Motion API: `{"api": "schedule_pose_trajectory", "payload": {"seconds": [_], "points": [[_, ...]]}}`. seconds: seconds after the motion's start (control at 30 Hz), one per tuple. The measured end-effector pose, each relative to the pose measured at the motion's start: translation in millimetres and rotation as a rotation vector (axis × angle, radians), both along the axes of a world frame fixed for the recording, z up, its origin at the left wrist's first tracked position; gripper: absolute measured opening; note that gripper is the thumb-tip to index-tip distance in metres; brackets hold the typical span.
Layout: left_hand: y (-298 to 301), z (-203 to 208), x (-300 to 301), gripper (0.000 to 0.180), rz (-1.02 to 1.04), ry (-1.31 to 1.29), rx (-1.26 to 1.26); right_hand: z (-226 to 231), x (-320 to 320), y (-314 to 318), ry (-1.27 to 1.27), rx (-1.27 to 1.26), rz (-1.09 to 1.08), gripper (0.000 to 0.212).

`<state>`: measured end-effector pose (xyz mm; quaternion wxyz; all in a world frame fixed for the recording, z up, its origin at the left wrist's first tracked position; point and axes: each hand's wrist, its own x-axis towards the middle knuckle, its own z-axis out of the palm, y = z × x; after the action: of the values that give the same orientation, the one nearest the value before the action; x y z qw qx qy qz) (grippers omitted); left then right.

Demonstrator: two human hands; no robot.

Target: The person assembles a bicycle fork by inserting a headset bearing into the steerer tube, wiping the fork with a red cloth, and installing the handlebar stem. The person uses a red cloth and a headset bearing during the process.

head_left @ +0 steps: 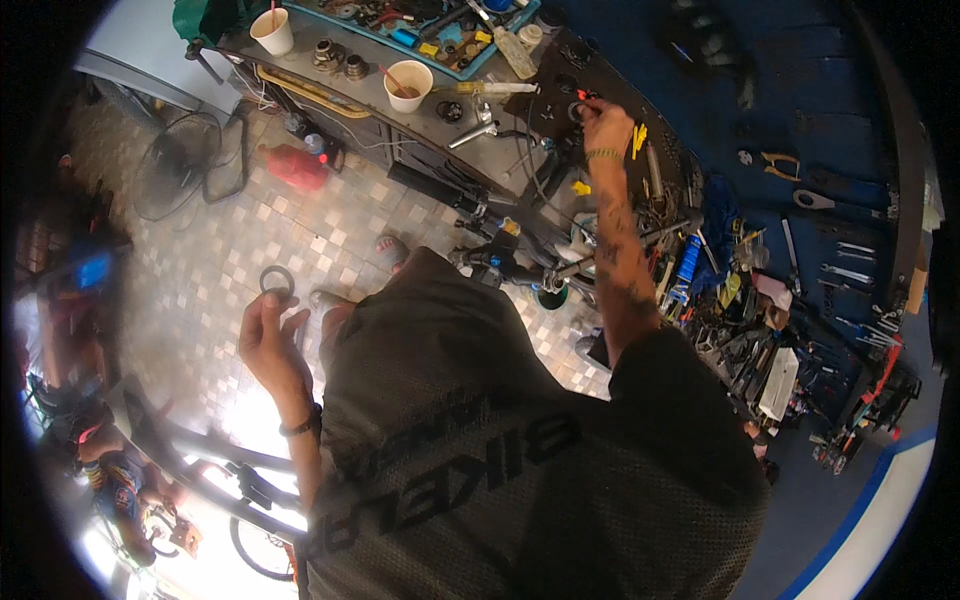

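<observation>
Between the thumb and fingertips of my left hand (pixel 264 345), a thin dark ring (pixel 277 281) is held up over the tiled floor. My right hand (pixel 606 128) reaches out to the dark far part of the workbench (pixel 490 150), its fingers drawn together. A small dark round part (pixel 575 112) and a small red-orange piece (pixel 583 95) show at its fingertips; whether the fingers grip either is unclear. Left of this hand, a clear tube-like tool (pixel 490 88) and a silver metal tool (pixel 473 134) lie on the bench.
Two paper cups (pixel 407 86), metal bike parts (pixel 327 56) and a blue tray (pixel 462 70) of small parts sit on the bench. Bicycle handlebars (pixel 500 250) stand in front of me. Tools hang on the blue wall (pixel 790 100). A fan (pixel 178 165) and red container (pixel 292 165) are on the floor.
</observation>
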<state>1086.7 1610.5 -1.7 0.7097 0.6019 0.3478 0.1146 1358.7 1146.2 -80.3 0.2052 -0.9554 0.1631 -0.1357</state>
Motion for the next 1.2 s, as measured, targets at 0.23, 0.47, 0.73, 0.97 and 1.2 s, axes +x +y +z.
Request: {"api": "schedule_pose_trajectory", "payload": {"seconds": [0.23,0.47,0.73,0.97,1.2], "points": [[7.2,-0.4,-1.9,0.031,-0.122,0.099,0.064,8.2,-20.4,52.8,-0.386,-0.085,0.219,0.045],[-1.7,8.6,7.0,0.020,-0.244,-0.064,0.434,51.9,-160.1,278.8,0.757,1.241,0.965,0.032],[28.1,13.2,-88.1,0.024,0.356,0.015,0.430,46.3,-147.9,363.7,0.943,1.148,1.319,0.033],[-5.5,131.1,-331.6,0.026,1.497,0.498,1.468,36.8,-153.7,461.0,1.051,1.293,1.536,0.038],[-11.5,251.5,-569.0,0.021,1.751,0.785,1.525,68.2,-183.4,513.9,1.185,1.111,1.832,0.044]]}}
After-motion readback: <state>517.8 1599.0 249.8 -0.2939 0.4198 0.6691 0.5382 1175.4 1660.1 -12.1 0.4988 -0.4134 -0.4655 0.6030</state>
